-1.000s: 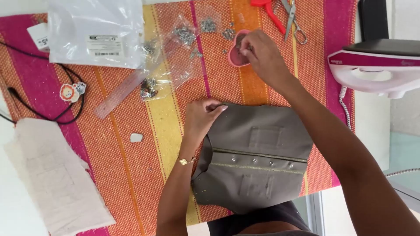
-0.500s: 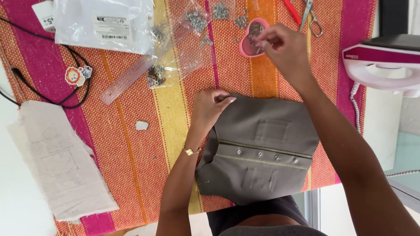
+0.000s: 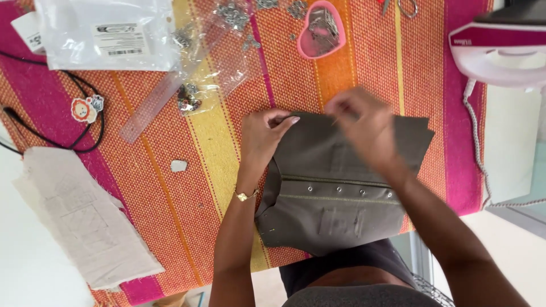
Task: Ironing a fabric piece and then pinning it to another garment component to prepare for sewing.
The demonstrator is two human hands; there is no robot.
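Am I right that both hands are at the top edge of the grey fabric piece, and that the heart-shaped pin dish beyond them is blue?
Not quite: the heart-shaped pin dish is pink, not blue, as the head view shows. The rest holds: the left hand and the right hand are both at the top edge of the grey fabric piece, with the dish beyond them.

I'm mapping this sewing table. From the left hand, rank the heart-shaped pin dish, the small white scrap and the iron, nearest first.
From the left hand, in the head view:
1. Small white scrap, on the striped cloth to the hand's left.
2. Pink heart-shaped pin dish, above and to the right.
3. White and magenta iron, far right at the table edge.
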